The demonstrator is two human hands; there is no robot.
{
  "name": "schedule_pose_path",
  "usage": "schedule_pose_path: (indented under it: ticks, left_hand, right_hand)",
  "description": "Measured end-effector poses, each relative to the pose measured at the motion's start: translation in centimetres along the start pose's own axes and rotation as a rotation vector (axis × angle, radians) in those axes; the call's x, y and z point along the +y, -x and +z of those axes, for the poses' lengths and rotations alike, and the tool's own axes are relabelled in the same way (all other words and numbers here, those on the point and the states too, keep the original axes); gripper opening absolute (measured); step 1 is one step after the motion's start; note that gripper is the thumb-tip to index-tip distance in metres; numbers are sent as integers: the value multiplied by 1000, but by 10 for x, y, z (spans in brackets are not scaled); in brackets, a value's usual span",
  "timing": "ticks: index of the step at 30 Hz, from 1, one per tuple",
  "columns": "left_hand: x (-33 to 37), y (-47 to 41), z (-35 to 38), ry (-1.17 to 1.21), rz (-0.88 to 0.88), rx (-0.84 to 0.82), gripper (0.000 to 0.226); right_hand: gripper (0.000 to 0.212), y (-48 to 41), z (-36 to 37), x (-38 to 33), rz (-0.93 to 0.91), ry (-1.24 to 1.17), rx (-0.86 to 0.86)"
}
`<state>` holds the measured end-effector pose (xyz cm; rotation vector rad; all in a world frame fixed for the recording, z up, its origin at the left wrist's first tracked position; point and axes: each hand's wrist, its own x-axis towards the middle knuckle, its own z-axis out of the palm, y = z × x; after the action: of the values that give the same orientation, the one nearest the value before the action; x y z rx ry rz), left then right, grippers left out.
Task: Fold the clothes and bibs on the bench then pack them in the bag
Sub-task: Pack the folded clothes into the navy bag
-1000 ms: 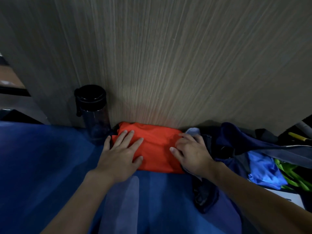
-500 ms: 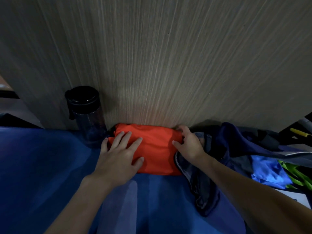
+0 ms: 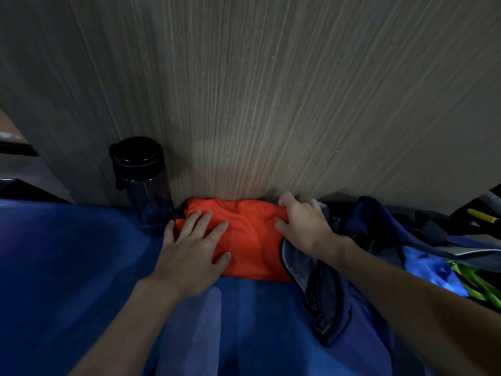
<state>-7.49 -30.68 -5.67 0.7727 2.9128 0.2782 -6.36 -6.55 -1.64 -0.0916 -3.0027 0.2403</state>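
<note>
A folded orange garment [image 3: 249,240] lies on the blue bench [image 3: 67,267] against the wood-grain wall. My left hand [image 3: 193,251] presses flat on its left half, fingers spread. My right hand [image 3: 302,226] grips the garment's right edge, thumb on top and fingers curled round the far corner. Just right of it lies the dark blue bag [image 3: 379,240], its grey-lined opening [image 3: 303,270] gaping toward the garment. Bright blue cloth [image 3: 428,267] and neon green cloth [image 3: 477,283] show inside the bag.
A dark water bottle [image 3: 143,185] with a black lid stands upright at the wall, touching the garment's left end. The wood-grain wall [image 3: 271,104] closes off the back. A yellow pen-like object [image 3: 482,215] lies at the far right.
My right hand moved from the garment's front right part to its far right corner and took hold of the edge. The left hand stayed pressed on the garment.
</note>
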Motion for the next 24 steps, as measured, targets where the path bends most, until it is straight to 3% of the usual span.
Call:
schedule_pose_path:
  ticks: [5, 10, 14, 18, 22, 24]
  left_hand:
    - [-1, -1, 2, 31, 0, 19, 70]
    - [1, 2, -4, 140, -2, 93, 63]
    - [3, 3, -15, 486, -34, 218, 56]
    - [0, 3, -19, 913, -117, 142, 81]
    - [-3, 1, -22, 1056, -124, 126, 50]
    - [-6, -1, -16, 1036, -97, 155, 80]
  right_hand:
    - [45, -12, -36, -21, -71, -218, -208]
    - [47, -19, -44, -48, -138, -244, -135]
    - [44, -25, -33, -74, -48, -405, -81]
    - [48, -30, -21, -99, 207, -816, -113]
    - [44, -30, -8, -108, 279, -1061, -213]
    - [38, -27, -3, -106, 243, -1111, -248]
